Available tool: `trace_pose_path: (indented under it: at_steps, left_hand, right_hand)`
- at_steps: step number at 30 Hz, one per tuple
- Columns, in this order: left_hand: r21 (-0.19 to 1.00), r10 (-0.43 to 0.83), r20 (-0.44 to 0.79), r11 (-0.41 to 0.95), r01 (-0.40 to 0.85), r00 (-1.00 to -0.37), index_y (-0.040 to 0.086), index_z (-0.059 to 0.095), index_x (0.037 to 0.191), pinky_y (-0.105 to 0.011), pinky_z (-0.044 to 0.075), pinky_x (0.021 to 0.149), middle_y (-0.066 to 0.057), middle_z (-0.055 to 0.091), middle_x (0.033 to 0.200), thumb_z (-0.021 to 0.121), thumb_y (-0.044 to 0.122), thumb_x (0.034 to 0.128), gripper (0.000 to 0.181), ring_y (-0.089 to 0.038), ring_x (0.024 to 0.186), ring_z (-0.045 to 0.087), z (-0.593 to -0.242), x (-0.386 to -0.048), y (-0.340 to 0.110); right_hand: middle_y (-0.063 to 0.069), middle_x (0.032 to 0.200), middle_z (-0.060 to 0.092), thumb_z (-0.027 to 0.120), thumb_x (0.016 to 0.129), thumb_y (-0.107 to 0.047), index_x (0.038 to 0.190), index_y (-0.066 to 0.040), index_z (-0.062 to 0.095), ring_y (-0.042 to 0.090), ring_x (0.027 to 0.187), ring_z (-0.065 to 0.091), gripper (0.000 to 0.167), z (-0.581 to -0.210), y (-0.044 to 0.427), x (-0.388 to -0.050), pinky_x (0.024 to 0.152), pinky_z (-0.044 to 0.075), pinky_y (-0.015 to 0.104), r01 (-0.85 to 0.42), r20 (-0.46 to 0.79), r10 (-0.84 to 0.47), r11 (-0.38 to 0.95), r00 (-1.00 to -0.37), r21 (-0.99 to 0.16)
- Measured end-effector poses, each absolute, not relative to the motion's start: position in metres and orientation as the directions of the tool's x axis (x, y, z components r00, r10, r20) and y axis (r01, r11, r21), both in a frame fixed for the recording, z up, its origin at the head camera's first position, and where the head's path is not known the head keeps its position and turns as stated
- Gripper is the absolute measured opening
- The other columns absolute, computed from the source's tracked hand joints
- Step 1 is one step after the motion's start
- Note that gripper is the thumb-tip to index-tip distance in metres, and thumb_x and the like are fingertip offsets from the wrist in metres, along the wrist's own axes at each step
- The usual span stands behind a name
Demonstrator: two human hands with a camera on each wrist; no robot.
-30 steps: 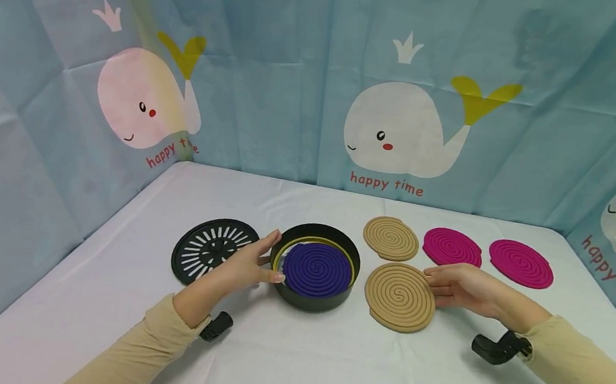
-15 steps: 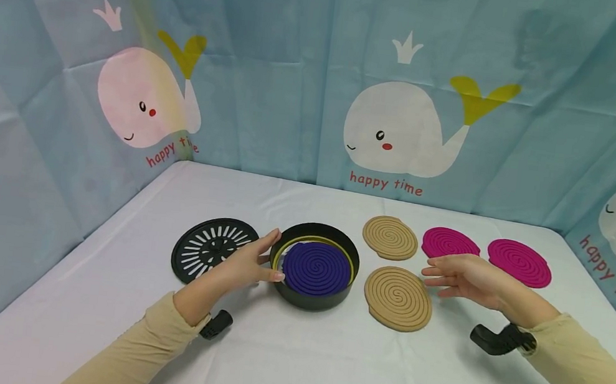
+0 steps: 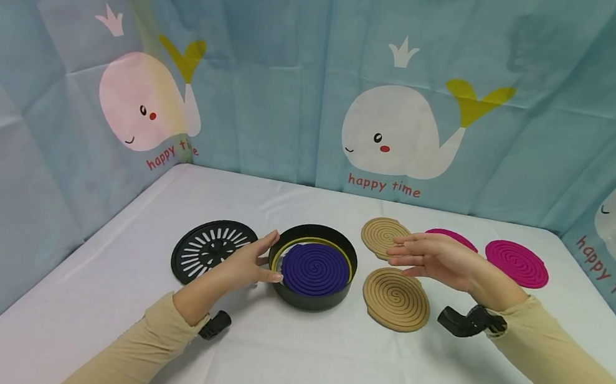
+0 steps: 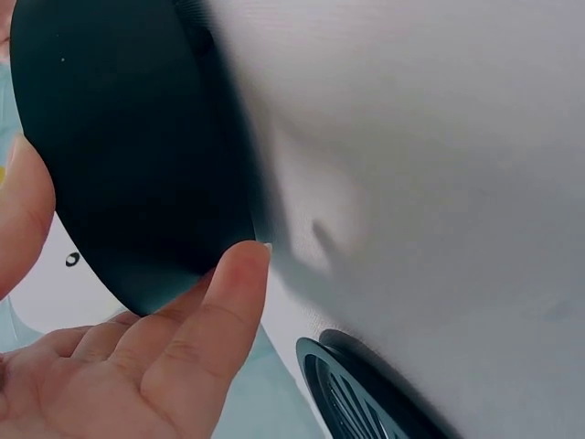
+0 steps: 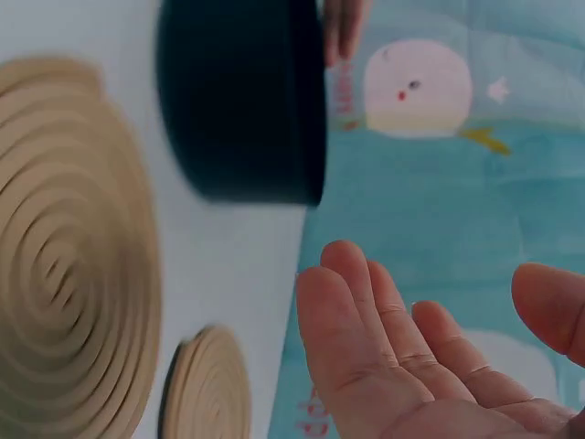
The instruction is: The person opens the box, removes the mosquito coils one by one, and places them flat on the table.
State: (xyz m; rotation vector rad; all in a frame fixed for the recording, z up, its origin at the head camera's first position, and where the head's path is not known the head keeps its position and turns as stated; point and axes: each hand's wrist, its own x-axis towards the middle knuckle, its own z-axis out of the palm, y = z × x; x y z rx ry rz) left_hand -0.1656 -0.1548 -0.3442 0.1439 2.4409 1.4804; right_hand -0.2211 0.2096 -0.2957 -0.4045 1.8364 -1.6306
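Note:
My left hand (image 3: 246,265) holds the left side of a round black pan (image 3: 312,300), thumb at the rim and fingers against the outer wall. A purple spiral mat (image 3: 315,270) lies inside the pan, and a yellow edge shows around it. In the left wrist view the fingers (image 4: 206,347) touch the pan's dark wall. My right hand (image 3: 438,260) hovers with fingers extended and nothing in its grasp, above and beside two tan spiral mats, the near one (image 3: 396,299) and the far one (image 3: 382,236). The far tan mat is partly covered by its fingertips.
A black slotted disc (image 3: 211,251) lies left of the pan, partly behind the left hand. Two magenta spiral mats lie at the right, one (image 3: 452,235) mostly hidden by the right hand, the other (image 3: 517,264) in full view. A patterned curtain (image 3: 296,90) stands behind the white table.
My right hand has lifted off the near tan mat's right edge and moved left and up toward the pan, empty. The left hand and the pan stay in place.

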Motion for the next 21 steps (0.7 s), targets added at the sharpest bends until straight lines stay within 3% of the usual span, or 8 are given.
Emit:
trace_pose_path:
  at_steps: [12,17,21]
  left_hand:
    - [0.882,0.219,-0.193,0.467,-0.071,-0.956,0.009,0.010,0.157,-0.059,0.042,0.099,-0.009,0.015,0.161,0.072,0.002,0.0863,0.095,-0.039,0.140,0.029,-0.345,-0.166,-0.155]
    - [0.885,0.221,-0.191,0.461,-0.070,-0.956,0.009,0.010,0.157,-0.058,0.041,0.100,-0.009,0.015,0.161,0.072,0.001,0.0863,0.094,-0.039,0.140,0.029,-0.346,-0.166,-0.155]
    - [0.888,0.230,-0.183,0.456,-0.060,-0.956,0.008,0.010,0.157,-0.057,0.041,0.101,-0.010,0.015,0.161,0.072,0.001,0.0862,0.094,-0.040,0.140,0.029,-0.346,-0.166,-0.155]
  right_hand:
    - [0.017,0.126,0.060,0.045,0.099,-0.008,0.141,0.015,0.031,0.025,0.115,0.060,0.050,-0.302,0.156,-0.222,0.097,0.048,0.039,0.165,-0.200,-0.651,0.115,-0.732,-0.980]
    - [0.029,0.139,0.047,0.045,0.099,-0.006,0.142,0.016,0.031,0.039,0.131,0.044,0.051,-0.317,0.132,-0.226,0.108,0.037,0.049,0.109,-0.165,-0.657,0.125,-0.736,-0.986]
    - [0.031,0.143,0.040,0.047,0.099,-0.007,0.143,0.014,0.032,0.041,0.136,0.036,0.051,-0.323,0.115,-0.230,0.109,0.034,0.051,0.058,-0.153,-0.660,0.164,-0.736,-0.985]
